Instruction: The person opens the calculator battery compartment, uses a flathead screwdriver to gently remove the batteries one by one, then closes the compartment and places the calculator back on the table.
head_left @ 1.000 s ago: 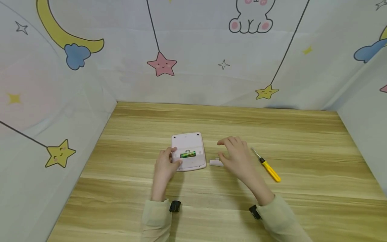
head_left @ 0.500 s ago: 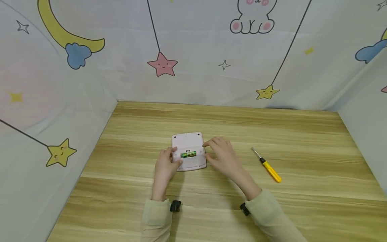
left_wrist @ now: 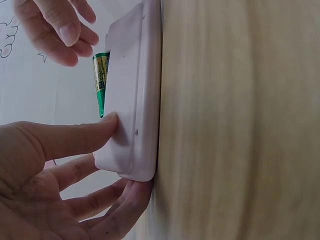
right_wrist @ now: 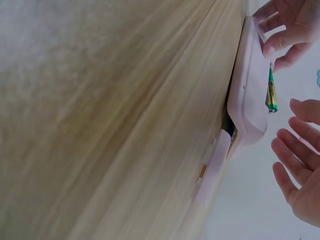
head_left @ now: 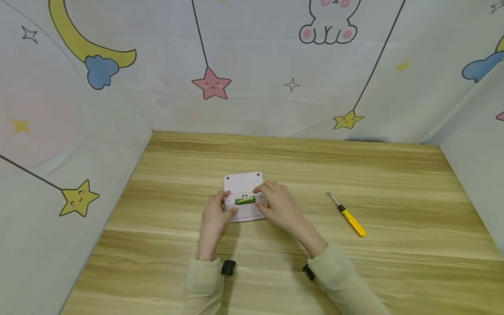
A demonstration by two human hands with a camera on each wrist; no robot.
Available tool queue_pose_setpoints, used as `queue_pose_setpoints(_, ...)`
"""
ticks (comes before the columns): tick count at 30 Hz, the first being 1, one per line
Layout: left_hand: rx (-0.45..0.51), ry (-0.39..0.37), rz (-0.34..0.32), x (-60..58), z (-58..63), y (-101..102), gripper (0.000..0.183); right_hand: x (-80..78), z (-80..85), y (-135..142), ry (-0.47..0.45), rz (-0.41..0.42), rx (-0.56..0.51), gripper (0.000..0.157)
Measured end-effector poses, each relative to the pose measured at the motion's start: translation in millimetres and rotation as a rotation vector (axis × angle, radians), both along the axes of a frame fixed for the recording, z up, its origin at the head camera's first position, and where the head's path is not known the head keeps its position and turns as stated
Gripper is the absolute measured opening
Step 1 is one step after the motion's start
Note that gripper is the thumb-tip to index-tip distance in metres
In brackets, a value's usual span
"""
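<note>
A pale pink flat device, shaped like a calculator, lies back side up on the table. In its slot sits a green and gold battery; the left wrist view shows the battery standing partly proud of the slot. My left hand grips the device's left side, thumb on the back and fingers against the edge. Over the device's right side hovers my right hand, fingers apart and holding nothing, close to the battery's end. The pink battery cover lies beside the device in the right wrist view, hidden by my right hand in the head view.
A screwdriver with a yellow handle lies to the right of my right hand. The wood-grain table is bordered by a printed white cloth at the back and both sides.
My right hand has moved left, from above the battery cover to over the device's right side near the battery. The left hand has kept its place on the device.
</note>
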State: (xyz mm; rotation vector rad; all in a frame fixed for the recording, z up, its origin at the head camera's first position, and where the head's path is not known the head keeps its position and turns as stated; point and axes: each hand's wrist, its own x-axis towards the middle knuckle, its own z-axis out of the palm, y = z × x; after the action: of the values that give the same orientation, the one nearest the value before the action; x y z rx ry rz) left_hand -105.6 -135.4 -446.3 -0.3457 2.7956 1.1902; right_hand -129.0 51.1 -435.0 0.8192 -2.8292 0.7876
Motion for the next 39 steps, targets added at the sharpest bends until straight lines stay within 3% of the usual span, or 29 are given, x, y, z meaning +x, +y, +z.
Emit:
queue_pose_setpoints(16,-0.004,0.034,-0.013,-0.7,-2.7,-2,0.047,-3.9,-7.1,-20,0.041,0.071,0.109,0.024)
queue_pose_setpoints(39,-0.004,0.026,-0.018,-0.7,-2.6,-2,0.048,-9.4,-9.5,-29,0.092,0.069,0.164,0.010)
